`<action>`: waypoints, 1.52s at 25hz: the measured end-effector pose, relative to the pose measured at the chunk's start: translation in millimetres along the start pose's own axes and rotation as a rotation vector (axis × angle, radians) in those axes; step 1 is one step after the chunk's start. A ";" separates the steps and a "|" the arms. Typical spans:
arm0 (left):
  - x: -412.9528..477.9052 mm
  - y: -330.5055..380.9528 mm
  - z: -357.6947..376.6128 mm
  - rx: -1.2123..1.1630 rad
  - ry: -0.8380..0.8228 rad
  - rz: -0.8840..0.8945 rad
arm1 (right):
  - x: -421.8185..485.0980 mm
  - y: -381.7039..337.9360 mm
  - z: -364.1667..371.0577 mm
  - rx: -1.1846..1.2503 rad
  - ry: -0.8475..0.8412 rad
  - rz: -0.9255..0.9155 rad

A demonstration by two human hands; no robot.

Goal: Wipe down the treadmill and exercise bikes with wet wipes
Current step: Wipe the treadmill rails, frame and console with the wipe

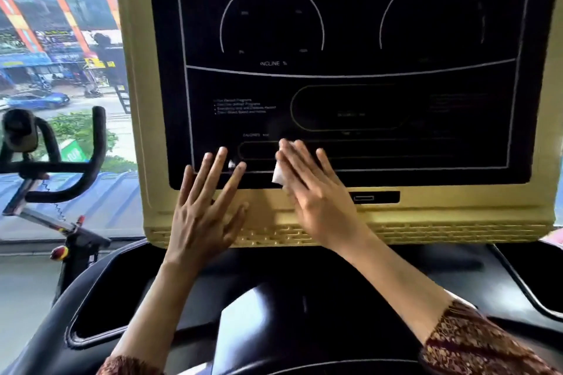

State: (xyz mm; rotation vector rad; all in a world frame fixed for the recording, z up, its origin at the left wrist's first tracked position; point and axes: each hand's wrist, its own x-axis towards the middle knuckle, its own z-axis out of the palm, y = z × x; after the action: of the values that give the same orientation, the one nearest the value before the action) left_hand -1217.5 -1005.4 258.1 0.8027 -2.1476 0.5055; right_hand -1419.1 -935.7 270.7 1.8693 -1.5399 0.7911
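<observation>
White cloth shows as one wet wipe (277, 174), pinned flat against the screen by the right hand (320, 201). Its fingers are straight and close together, and only the wipe's left edge peeks out past the index finger; the rest is hidden under the palm. The left hand (207, 207), one of two in view, lies just beside it with fingers straight and spread. It holds nothing: the fingertips touch the bottom edge of the black display panel (350, 76) and the palm covers the gold housing (457, 216) below. A small pale speck between two left fingers is too blurred to identify. Both hands work on the single treadmill console, whose panel carries two dial outlines. One is marked "INCLINE %", while the smaller print is unreadable. A dark slot (374, 197) sits in the housing just right of the right hand. Two patterned sleeves (481, 344) are cut off at the lower edge. To the left stands one exercise bike (54, 167), with only its black handlebars and stem in view, in front of a window onto a street.
</observation>
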 end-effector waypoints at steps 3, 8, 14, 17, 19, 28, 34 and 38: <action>-14.6 -26.0 -7.3 0.002 -0.007 -0.048 | 10.0 -17.7 10.3 -0.037 0.005 0.038; -30.2 -73.1 -18.2 -0.022 -0.017 -0.096 | 29.1 -90.7 39.3 -0.014 -0.062 -0.076; -16.2 -100.8 -21.6 -0.081 -0.017 -0.043 | 126.2 -81.5 38.7 -0.078 0.010 -0.123; -3.8 -94.8 -16.2 -0.082 0.025 -0.033 | 107.6 -63.6 29.7 -0.037 0.095 0.110; -0.1 -86.8 -12.8 -0.097 0.049 -0.030 | 71.8 -70.9 30.9 -0.060 -0.039 -0.113; 10.4 -46.2 -3.7 -0.098 0.020 0.083 | -19.8 2.5 -3.9 -0.205 -0.095 -0.131; 24.4 0.3 9.9 -0.116 0.022 0.133 | 11.9 29.9 -15.7 -0.009 0.204 0.498; 34.7 32.1 19.5 -0.130 0.023 0.134 | -22.8 28.2 -16.4 -0.140 -0.085 -0.089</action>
State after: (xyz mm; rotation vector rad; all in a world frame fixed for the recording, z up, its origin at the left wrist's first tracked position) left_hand -1267.3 -1006.6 270.0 0.5809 -2.1978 0.4356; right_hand -1451.7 -913.4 266.1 1.8747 -1.5111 0.5552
